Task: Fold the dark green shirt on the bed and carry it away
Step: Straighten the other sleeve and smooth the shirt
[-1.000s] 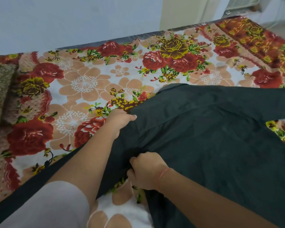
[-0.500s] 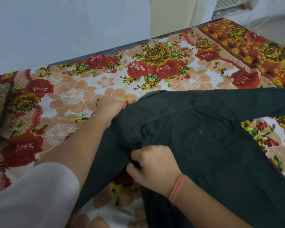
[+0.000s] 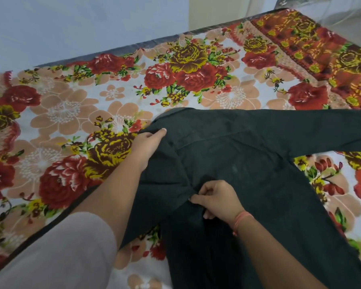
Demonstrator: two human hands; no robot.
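The dark green shirt (image 3: 248,174) lay spread on the bed (image 3: 71,113), plain and unpatterned, its cloth creased. One long sleeve (image 3: 300,130) stretched flat towards the right. The body ran down towards the near edge of the bed. Its left side was bunched and lifted, with a raised fold near the middle.

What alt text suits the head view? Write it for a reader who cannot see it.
Two bare hands grip a dark green shirt lying on a floral bedsheet: the left hand holds its far left edge, the right hand pinches a bunch of fabric nearer the camera. One sleeve stretches off to the right.
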